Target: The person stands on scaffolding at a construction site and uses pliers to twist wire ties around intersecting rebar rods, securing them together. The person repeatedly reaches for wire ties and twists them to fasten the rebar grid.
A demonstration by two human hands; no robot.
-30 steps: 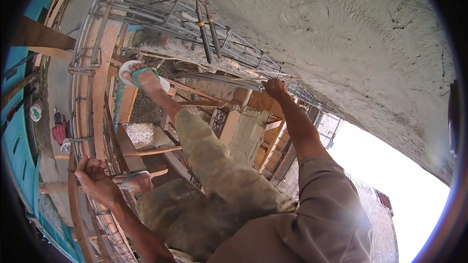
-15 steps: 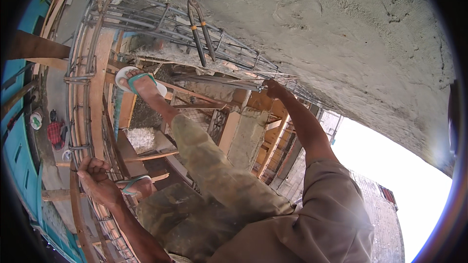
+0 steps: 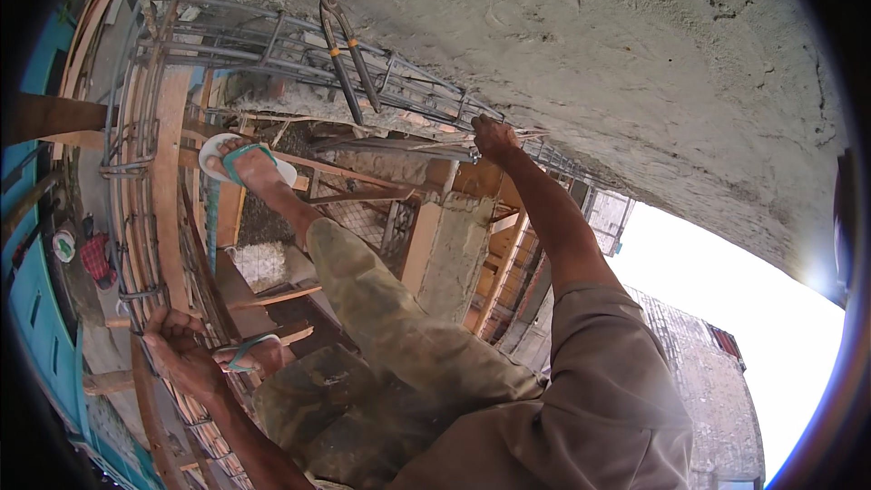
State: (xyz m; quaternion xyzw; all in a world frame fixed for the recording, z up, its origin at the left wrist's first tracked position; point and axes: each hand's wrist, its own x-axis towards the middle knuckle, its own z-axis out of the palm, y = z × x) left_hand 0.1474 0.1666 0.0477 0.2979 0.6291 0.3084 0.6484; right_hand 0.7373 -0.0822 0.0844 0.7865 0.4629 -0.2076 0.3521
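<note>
My right hand [image 3: 494, 138] is closed in a fist at the far steel rebar cage [image 3: 295, 45], which runs along the foot of a rough cement wall. A small shiny metal end shows just below the fist; the rest of what it grips is hidden. Near the left rebar cage [image 3: 136, 191], my left hand [image 3: 184, 354] has its fingers curled toward the thumb. Whatever lies between them is too small to make out. Nippers [image 3: 349, 54] with black handles and orange bands rest across the far cage, jaws toward the wall.
The cement wall [image 3: 617, 63] fills the upper right. My sandalled feet [image 3: 249, 163] are braced near the left cage and its wooden formwork board [image 3: 171, 181]. Below are timber braces [image 3: 363, 195], a concrete column [image 3: 458, 245] and a drop to a lower level.
My right hand has risen slightly and moved left onto the bars of the far cage. My left hand stays beside the left cage, and the whole view has shifted a little.
</note>
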